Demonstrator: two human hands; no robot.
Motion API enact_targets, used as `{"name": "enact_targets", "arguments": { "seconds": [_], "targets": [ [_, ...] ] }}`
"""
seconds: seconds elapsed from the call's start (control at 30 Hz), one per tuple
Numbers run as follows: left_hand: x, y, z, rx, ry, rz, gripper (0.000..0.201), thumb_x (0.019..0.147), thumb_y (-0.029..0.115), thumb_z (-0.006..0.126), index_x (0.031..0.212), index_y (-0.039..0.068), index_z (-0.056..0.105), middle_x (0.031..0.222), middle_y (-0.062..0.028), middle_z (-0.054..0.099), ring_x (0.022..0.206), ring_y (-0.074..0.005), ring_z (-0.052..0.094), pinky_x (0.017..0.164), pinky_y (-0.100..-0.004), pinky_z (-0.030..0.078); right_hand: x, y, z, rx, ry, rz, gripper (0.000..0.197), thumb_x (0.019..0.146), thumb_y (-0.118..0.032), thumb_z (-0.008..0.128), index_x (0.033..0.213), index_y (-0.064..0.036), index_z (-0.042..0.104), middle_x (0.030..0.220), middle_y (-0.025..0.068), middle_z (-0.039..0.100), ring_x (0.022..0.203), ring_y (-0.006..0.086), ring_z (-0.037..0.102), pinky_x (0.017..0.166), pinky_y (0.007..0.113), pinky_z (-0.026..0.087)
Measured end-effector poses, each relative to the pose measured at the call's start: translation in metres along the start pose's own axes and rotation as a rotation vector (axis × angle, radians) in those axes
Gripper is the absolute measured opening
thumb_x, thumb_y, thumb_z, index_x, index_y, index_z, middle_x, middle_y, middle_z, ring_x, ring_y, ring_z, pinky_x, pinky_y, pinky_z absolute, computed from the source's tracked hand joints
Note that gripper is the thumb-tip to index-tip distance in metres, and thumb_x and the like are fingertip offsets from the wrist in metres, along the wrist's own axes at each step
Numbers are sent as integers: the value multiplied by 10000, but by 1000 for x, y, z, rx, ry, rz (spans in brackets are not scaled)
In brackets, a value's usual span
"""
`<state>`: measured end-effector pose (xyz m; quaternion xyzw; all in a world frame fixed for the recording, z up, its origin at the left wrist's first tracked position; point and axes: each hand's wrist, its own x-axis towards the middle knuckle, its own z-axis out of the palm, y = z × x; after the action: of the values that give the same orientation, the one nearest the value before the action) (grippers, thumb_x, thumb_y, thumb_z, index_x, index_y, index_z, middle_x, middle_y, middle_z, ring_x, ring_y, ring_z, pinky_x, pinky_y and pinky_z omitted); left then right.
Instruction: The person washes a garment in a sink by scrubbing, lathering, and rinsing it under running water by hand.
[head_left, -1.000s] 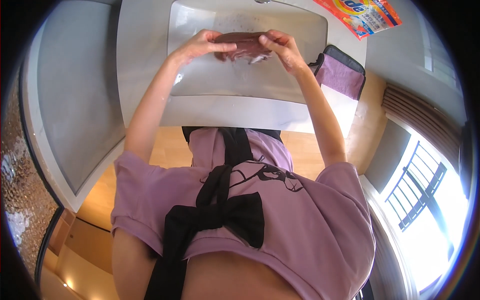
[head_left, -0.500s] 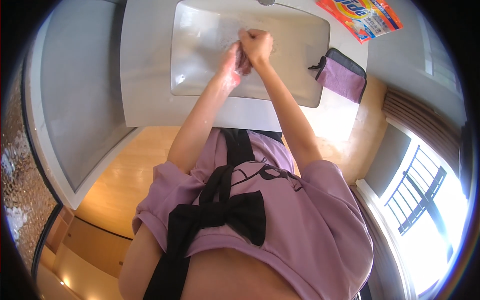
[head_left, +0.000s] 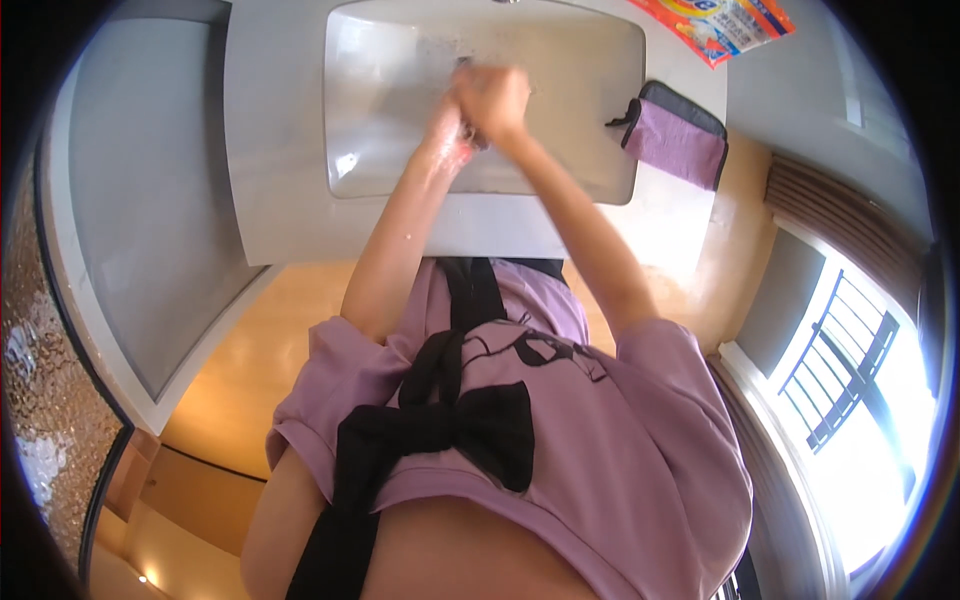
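Both my hands are together over the white sink basin (head_left: 580, 130), pressed around a small, dark, wet cloth (head_left: 480, 141). Only scraps of it show between and below the fingers, so its exact kind is hidden. My left hand (head_left: 446, 126) is closed at the cloth's left side, with white suds on its wrist and forearm. From the right, my right hand (head_left: 498, 100) closes over the cloth and partly covers the left fingers; it is a little blurred. Some suds and drops show in the basin around the hands.
A folded purple cloth with dark edging (head_left: 676, 142) lies on the white counter (head_left: 480, 222) right of the basin. Farther back on the right is an orange and white packet (head_left: 718, 27). The faucet tip (head_left: 507, 2) shows at the top edge.
The whole view has shifted slightly, with the basin and counter farther left and up. My right hand has slid over the left fingers and now covers more of the cloth.
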<state>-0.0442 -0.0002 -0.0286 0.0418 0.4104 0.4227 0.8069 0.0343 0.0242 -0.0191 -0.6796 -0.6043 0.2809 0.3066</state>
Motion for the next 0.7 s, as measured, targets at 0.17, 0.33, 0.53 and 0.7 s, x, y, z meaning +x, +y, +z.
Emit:
{"name": "enact_targets", "arguments": {
  "seconds": [0.17,0.33,0.53,0.7],
  "targets": [
    [6,1,2,-132,-3,-19,267,813,326,442,810,65,498,694,-19,538,602,-109,519,482,-245,423,-18,15,16,163,83,-141,251,644,-249,607,590,-4,592,553,207,529,445,273,505,495,357,444],
    [9,-11,17,100,-84,-22,269,842,301,405,850,52,505,757,-52,549,635,-126,536,432,-270,422,28,19,-22,198,35,259,288,656,-219,583,489,-1,495,428,111,424,399,194,371,412,328,371],
    [14,-20,9,182,154,-96,255,829,296,415,684,101,495,581,-16,489,467,-133,462,373,-258,347,7,29,-1,63,190,77,232,620,-239,601,561,-15,584,519,165,532,498,295,539,518,364,446],
    [4,-20,19,190,57,53,251,810,347,500,766,102,533,691,-10,542,573,-107,484,498,-240,369,25,72,-12,540,-148,494,292,708,-287,595,630,-6,576,569,78,532,551,162,513,520,295,409]
  ]
}}
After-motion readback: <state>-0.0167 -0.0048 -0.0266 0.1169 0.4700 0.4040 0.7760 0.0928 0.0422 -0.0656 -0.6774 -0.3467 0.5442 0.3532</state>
